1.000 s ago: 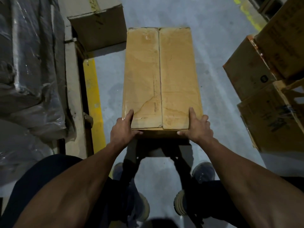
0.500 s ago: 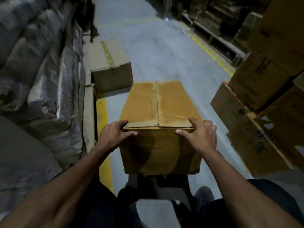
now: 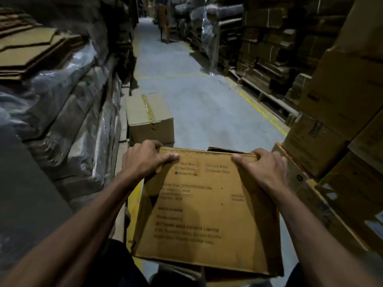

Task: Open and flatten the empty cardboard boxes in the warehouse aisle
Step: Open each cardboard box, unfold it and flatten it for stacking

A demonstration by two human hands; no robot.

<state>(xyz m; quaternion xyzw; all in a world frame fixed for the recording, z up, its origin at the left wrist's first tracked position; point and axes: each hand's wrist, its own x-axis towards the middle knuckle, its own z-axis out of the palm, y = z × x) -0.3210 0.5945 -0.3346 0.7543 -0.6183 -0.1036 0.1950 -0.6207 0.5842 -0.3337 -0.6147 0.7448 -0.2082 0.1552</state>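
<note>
A brown cardboard box [image 3: 205, 212] is held in front of me, its printed side panel facing the camera. My left hand [image 3: 145, 160] grips the box's far top edge at the left corner, fingers curled over it. My right hand [image 3: 263, 168] grips the same edge at the right corner. A dark gap shows at the top edge between my hands, where a flap stands slightly raised. The box's far side and underside are hidden.
A taped closed box [image 3: 149, 119] sits on the floor at the left of the aisle. Plastic-wrapped stacks [image 3: 68, 104] line the left. Piled cartons [image 3: 335, 129] crowd the right, close to my right arm. The grey aisle floor [image 3: 199, 100] runs ahead with yellow lines.
The box has tipped toward me, so its printed side now faces the camera instead of its top flaps. My view has lifted to look down the aisle. Both hands kept their grip.
</note>
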